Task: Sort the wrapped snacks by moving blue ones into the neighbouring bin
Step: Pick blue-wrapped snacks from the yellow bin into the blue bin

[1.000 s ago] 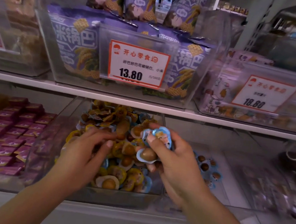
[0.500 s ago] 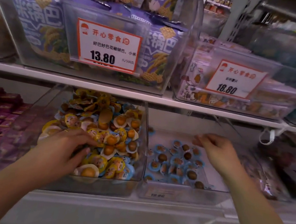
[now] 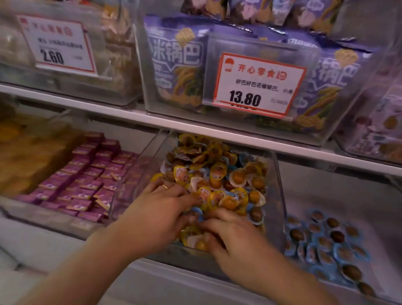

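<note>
Purple small packs [image 3: 85,180] fill the clear tray at nine o'clock, no part of this job; at the centre stands the mixed bin [image 3: 278,197], heaped with yellow-wrapped snacks [image 3: 217,174] and a few blue ones showing between them; the left hand [image 3: 161,212] lies palm down on the near heap, fingers spread and fairly straight, a ring on one, pressing into the wrappers rather than holding any; just at its three o'clock the right hand [image 3: 233,232] is dug into the same spot, fingertips bent down among the packets, though whether they pinch one I cannot tell; a blue wrapper [image 3: 197,212] peeps between the two hands; at three o'clock the neighbouring bin [image 3: 391,222] holds the blue-wrapped snacks [image 3: 327,242] in a loose layer. I judge this the searching step; next, one blue piece must be pinched free of the yellow and carried over the wall toward three o'clock.
</note>
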Available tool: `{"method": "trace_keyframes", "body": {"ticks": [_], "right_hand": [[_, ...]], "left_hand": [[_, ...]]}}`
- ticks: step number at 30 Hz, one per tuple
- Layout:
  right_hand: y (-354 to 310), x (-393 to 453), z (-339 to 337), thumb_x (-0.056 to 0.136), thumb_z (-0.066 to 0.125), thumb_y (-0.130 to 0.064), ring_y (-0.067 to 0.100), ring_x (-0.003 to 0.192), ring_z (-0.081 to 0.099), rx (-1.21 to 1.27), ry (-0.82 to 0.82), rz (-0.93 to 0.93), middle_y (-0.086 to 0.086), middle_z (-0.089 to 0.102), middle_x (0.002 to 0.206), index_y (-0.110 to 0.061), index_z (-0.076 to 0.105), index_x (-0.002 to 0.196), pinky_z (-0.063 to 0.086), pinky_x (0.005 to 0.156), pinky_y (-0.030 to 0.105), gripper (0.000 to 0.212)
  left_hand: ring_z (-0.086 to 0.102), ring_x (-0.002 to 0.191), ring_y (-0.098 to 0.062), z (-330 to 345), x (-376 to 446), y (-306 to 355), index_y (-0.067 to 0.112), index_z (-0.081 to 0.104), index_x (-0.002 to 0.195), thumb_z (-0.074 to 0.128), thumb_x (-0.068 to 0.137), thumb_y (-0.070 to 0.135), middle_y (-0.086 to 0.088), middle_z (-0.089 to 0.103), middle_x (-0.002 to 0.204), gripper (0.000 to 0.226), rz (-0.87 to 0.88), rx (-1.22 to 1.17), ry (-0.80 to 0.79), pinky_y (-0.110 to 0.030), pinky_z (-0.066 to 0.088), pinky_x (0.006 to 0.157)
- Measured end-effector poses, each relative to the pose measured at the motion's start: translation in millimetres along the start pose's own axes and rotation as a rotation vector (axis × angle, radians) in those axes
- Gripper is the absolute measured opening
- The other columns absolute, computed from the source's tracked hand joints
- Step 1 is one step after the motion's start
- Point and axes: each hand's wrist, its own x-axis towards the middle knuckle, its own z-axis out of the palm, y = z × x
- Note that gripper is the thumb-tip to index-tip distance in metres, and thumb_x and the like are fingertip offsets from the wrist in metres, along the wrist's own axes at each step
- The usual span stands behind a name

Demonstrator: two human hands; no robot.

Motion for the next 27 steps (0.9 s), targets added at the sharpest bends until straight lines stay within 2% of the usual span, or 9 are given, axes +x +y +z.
{"method": "trace_keyframes", "body": {"ticks": [3, 7, 10, 13, 15, 18, 21, 24, 27], "right_hand": [[14, 6, -7, 0.097, 0.047, -0.038, 0.017, 0.110, 0.051, -0.200, -0.024, 0.114, -0.007, 0.053, 0.109, -0.025, 0.063, 0.102, 0.042, 0.092, 0.037, 0.021], [14, 9, -14, 0.088, 0.054, -0.038, 0.023, 0.099, 0.057, -0.329, -0.051, 0.234, -0.001, 0.056, 0.100, -0.023, 0.051, 0.085, 0.043, 0.075, 0.033, 0.015], [9, 10, -17, 0.086, 0.059, -0.033, 0.025, 0.103, 0.059, -0.359, -0.095, 0.288, 0.001, 0.060, 0.110, -0.024, 0.050, 0.104, 0.039, 0.069, 0.030, 0.023], [7, 9, -19, 0.086, 0.060, -0.030, 0.025, 0.112, 0.056, -0.331, -0.117, 0.300, 0.002, 0.057, 0.123, -0.023, 0.049, 0.126, 0.045, 0.077, 0.032, 0.042], [5, 8, -18, 0.087, 0.056, -0.028, 0.025, 0.116, 0.052, -0.326, -0.102, 0.282, 0.001, 0.055, 0.127, -0.023, 0.051, 0.128, 0.047, 0.088, 0.034, 0.041], [7, 7, -15, 0.091, 0.052, -0.028, 0.024, 0.120, 0.049, -0.327, -0.092, 0.259, 0.000, 0.055, 0.128, -0.025, 0.051, 0.130, 0.043, 0.097, 0.036, 0.040], [8, 8, -15, 0.094, 0.053, -0.038, 0.023, 0.115, 0.051, -0.346, -0.065, 0.250, 0.000, 0.059, 0.118, -0.026, 0.056, 0.121, 0.043, 0.093, 0.035, 0.030], [6, 7, -12, 0.092, 0.059, -0.039, 0.024, 0.108, 0.053, -0.343, -0.010, 0.270, 0.001, 0.060, 0.108, -0.026, 0.059, 0.115, 0.036, 0.079, 0.033, 0.027], [8, 8, -8, 0.088, 0.064, -0.037, 0.024, 0.110, 0.052, -0.288, 0.008, 0.277, 0.001, 0.060, 0.111, -0.027, 0.058, 0.122, 0.039, 0.084, 0.034, 0.035]], "left_hand": [[0.042, 0.125, -0.013, 3, 1, 1, 0.045, 0.052, 0.133, 0.041, 0.096, 0.060, 0.016, 0.052, 0.121, 0.042, -0.012, 0.060, -0.035, -0.035, 0.019, 0.115], [0.042, 0.124, -0.015, 3, 3, -1, 0.038, 0.055, 0.118, 0.051, 0.089, 0.061, 0.014, 0.055, 0.119, 0.038, -0.040, 0.032, -0.032, -0.035, 0.017, 0.116], [0.047, 0.118, -0.015, 4, 4, -2, 0.036, 0.052, 0.108, 0.060, 0.083, 0.054, 0.015, 0.061, 0.112, 0.031, -0.061, -0.039, 0.003, -0.033, 0.021, 0.112], [0.054, 0.108, -0.016, 5, 5, 1, 0.035, 0.051, 0.097, 0.065, 0.079, 0.048, 0.013, 0.066, 0.099, 0.027, -0.088, -0.075, 0.047, -0.033, 0.024, 0.109], [0.056, 0.105, -0.017, 6, 5, 3, 0.035, 0.051, 0.094, 0.063, 0.079, 0.047, 0.013, 0.066, 0.097, 0.023, -0.096, -0.058, 0.083, -0.036, 0.027, 0.109], [0.054, 0.113, -0.020, 8, 4, 5, 0.035, 0.058, 0.109, 0.046, 0.084, 0.050, 0.013, 0.062, 0.109, 0.031, -0.081, 0.081, 0.023, -0.046, 0.027, 0.113], [0.046, 0.122, -0.020, 6, 7, 3, 0.039, 0.057, 0.115, 0.044, 0.083, 0.065, 0.016, 0.058, 0.115, 0.044, -0.053, 0.091, -0.065, -0.051, 0.018, 0.117], [0.043, 0.120, -0.016, 3, 11, 5, 0.039, 0.056, 0.105, 0.056, 0.074, 0.072, 0.019, 0.060, 0.112, 0.046, -0.049, 0.034, -0.094, -0.049, 0.014, 0.118], [0.045, 0.119, -0.013, 4, 13, 11, 0.036, 0.056, 0.098, 0.065, 0.069, 0.069, 0.019, 0.062, 0.107, 0.044, -0.067, 0.003, -0.105, -0.047, 0.011, 0.119]]}}
